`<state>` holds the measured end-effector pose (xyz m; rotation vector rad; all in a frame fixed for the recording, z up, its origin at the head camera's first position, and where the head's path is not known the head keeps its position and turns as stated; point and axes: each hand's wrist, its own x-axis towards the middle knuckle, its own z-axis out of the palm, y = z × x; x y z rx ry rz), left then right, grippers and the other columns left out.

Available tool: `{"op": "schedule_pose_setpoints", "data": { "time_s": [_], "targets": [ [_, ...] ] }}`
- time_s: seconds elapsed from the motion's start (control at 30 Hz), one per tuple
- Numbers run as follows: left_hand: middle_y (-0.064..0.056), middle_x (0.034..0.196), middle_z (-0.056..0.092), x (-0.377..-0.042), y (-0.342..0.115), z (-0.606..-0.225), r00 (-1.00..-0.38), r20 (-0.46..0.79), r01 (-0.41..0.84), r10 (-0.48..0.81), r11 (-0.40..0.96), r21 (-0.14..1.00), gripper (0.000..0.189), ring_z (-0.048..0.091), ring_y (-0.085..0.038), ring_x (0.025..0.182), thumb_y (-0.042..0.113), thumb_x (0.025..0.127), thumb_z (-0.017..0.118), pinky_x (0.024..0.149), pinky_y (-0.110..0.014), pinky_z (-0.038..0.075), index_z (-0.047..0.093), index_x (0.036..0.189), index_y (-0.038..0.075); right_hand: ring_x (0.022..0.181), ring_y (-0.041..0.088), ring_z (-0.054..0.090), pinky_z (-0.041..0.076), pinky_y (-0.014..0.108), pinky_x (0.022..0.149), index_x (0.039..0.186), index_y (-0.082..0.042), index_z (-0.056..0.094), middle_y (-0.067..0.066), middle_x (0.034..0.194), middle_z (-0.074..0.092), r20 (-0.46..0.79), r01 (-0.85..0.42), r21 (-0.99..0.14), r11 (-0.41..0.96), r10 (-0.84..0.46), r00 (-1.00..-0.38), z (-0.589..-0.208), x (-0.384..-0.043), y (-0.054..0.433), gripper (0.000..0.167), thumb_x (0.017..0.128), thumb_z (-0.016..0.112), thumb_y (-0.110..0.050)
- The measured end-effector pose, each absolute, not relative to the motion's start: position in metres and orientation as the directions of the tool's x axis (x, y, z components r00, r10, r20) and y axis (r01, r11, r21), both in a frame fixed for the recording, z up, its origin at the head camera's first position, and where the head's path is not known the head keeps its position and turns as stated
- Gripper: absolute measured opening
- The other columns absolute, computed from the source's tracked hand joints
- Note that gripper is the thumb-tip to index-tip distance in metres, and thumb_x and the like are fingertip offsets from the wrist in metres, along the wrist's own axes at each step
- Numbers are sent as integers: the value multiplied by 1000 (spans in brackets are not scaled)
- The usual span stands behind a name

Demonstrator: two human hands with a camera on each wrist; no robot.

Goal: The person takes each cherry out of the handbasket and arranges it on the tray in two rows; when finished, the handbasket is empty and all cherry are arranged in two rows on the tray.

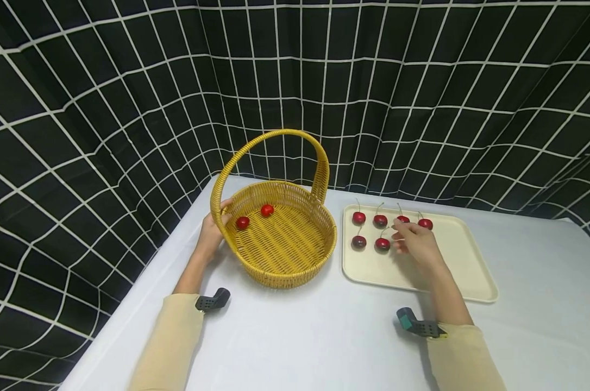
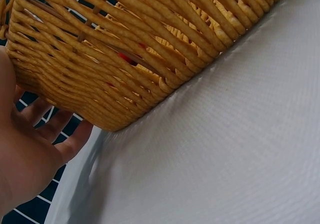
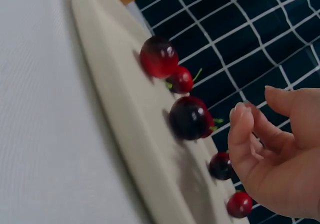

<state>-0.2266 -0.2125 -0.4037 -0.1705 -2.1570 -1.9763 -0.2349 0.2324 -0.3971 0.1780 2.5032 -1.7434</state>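
A yellow woven basket [image 1: 280, 279] with a tall arched handle stands on the table, two red cherries [image 1: 268, 210] inside it. My left hand [image 1: 212, 231] holds the basket's left side by the handle base; in the left wrist view its fingers [image 2: 75, 139] go behind the woven wall, fingertips partly hidden. To the right, a cream tray [image 1: 451, 255] bears several dark red cherries [image 1: 382, 244] with stems. Over them is my right hand [image 1: 417, 244], its fingertips close to a back-row cherry [image 1: 402, 219]. In the right wrist view, thumb and fingers are apart with nothing between them.
White cloth [image 1: 295, 336] covers the table. Behind and at the left hangs a black curtain [image 1: 373, 98] with a white grid, close to the basket and the tray's back edge. Each wrist wears a dark camera mount [image 1: 414, 323].
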Motion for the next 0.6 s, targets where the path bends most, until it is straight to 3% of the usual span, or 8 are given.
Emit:
{"op": "schedule_pose_setpoints", "data": {
  "time_s": [0.2, 0.4, 0.6],
  "targets": [
    [-23, 145, 37, -220, -208, -394, -971, 230, 222, -59, 121, 967, 45, 32, -31, 135, -2, 95, 42, 112, -39, 23, 38, 140, -9, 75, 7, 60, 53, 18, 70, 136, 11, 38, 16, 104, 53, -158, 124, -957, 263, -111, -981, -377, -238, 225, 64, 99, 47, -40],
    [-23, 146, 36, -221, -207, -393, -971, 233, 224, -61, 124, 967, 45, 30, -32, 136, -3, 96, 42, 112, -40, 22, 38, 140, -9, 84, 13, 64, 53, 24, 79, 134, 13, 36, 18, 109, 52, -164, 101, -973, 208, -315, -935, -352, -247, 216, 59, 100, 46, -35],
    [-24, 146, 36, -222, -209, -396, -972, 228, 218, -63, 131, 967, 45, 29, -32, 137, -3, 96, 42, 113, -40, 20, 38, 140, -9, 84, 14, 64, 53, 27, 81, 135, 10, 38, 18, 111, 55, -202, 135, -972, 192, -395, -896, -332, -256, 202, 61, 100, 45, -39]
  ]
}}
